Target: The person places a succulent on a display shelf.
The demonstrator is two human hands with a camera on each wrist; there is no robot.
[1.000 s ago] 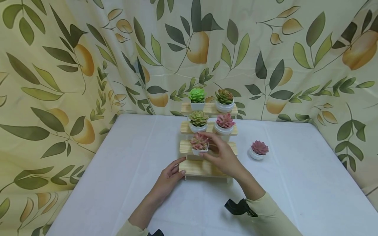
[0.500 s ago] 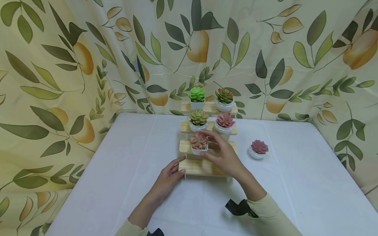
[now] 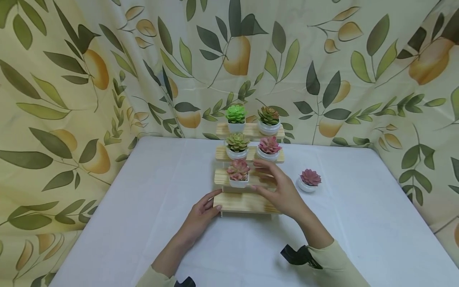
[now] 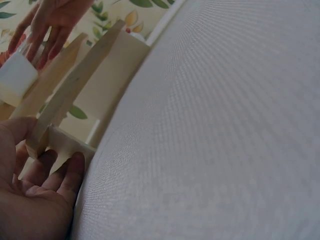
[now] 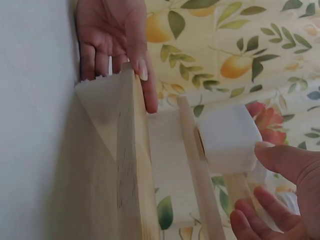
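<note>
A tiered wooden stand (image 3: pixel 244 202) stands on the white-covered table. My left hand (image 3: pixel 201 215) holds the left end of its lowest step; in the left wrist view the thumb lies along the board (image 4: pixel 75 82) and the fingers bend against the side support. On the second step from the bottom, at the left, sits a pink succulent in a square white pot (image 3: pixel 238 175). My right hand (image 3: pixel 281 193) is just right of this pot, thumb and fingers spread apart with a small gap to it. From the right wrist, the white pot (image 5: pixel 227 137) appears close to the thumb.
Higher steps carry a bright green succulent (image 3: pixel 236 117), a reddish-green one (image 3: pixel 269 119), an olive-green one (image 3: pixel 237 145) and a pink one (image 3: pixel 269 147). A mauve succulent in a round white pot (image 3: pixel 309 180) stands on the table right of the stand. A patterned curtain (image 3: pixel 161 71) hangs behind.
My right hand has let go of the square-potted pink succulent and drawn slightly right. The pot stays on its step. My left hand keeps its hold; the head view has shifted slightly.
</note>
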